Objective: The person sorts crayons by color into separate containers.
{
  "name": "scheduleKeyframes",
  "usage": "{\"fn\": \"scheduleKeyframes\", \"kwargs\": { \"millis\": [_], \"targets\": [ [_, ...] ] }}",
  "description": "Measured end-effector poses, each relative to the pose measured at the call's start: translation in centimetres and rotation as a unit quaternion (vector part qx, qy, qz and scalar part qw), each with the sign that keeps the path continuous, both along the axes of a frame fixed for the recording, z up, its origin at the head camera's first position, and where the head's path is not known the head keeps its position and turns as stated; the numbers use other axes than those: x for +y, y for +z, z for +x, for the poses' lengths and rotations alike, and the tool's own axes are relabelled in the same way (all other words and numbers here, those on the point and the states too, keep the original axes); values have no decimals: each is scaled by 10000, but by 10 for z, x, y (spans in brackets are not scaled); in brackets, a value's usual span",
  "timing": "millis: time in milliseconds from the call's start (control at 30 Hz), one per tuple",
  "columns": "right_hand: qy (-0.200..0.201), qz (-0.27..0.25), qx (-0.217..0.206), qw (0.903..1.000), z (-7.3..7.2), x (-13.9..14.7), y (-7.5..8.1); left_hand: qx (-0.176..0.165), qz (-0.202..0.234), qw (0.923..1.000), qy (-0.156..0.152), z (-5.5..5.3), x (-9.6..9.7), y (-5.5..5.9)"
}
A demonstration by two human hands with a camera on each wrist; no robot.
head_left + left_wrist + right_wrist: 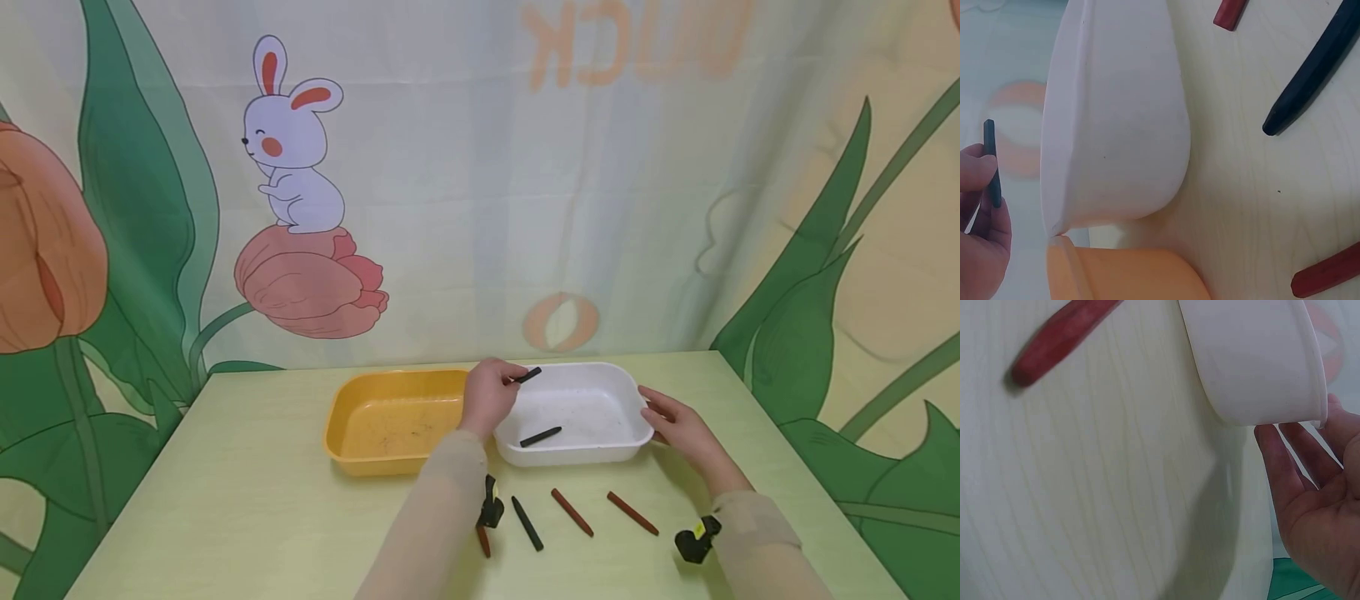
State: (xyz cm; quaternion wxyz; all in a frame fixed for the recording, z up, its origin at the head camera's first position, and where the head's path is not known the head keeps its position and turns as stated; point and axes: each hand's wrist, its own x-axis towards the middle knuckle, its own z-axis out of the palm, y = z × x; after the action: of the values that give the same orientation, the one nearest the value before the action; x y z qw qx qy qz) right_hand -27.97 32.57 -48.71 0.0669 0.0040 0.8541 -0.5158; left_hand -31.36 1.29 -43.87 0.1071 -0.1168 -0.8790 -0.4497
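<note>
My left hand (489, 393) pinches a black crayon (531, 375) between thumb and fingers, above the left part of the white plastic basin (570, 455). In the left wrist view the held crayon (992, 180) stands nearly upright in the picture, past the basin's rim. Inside the basin lies a second black crayon (541, 437). My right hand (681, 429) holds the basin's right end. In the right wrist view, its fingers (1282, 469) meet the outer wall below the rim, and one digit reaches over the rim.
A yellow basin (378, 468) adjoins the white one on the left, partly behind my left arm. Toward me on the table lie a black crayon (527, 523) and brownish-red crayons (572, 512), one partly covered by my left sleeve. A printed curtain (450, 167) hangs behind.
</note>
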Motion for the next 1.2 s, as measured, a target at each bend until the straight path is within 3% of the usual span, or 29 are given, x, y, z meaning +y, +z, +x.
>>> {"fn": "scheduleKeyframes", "kwargs": {
  "millis": [167,433,1200],
  "targets": [
    [30,-6,31,10000,0,0,-1,59,-10,10000,23,0,3,1],
    [15,-50,13,10000,0,1,-1,-269,65,9993,-231,6,5,-1],
    [67,-130,46,9999,-1,2,-2,62,528,9937,-983,22,-15,-23]
  ]
}}
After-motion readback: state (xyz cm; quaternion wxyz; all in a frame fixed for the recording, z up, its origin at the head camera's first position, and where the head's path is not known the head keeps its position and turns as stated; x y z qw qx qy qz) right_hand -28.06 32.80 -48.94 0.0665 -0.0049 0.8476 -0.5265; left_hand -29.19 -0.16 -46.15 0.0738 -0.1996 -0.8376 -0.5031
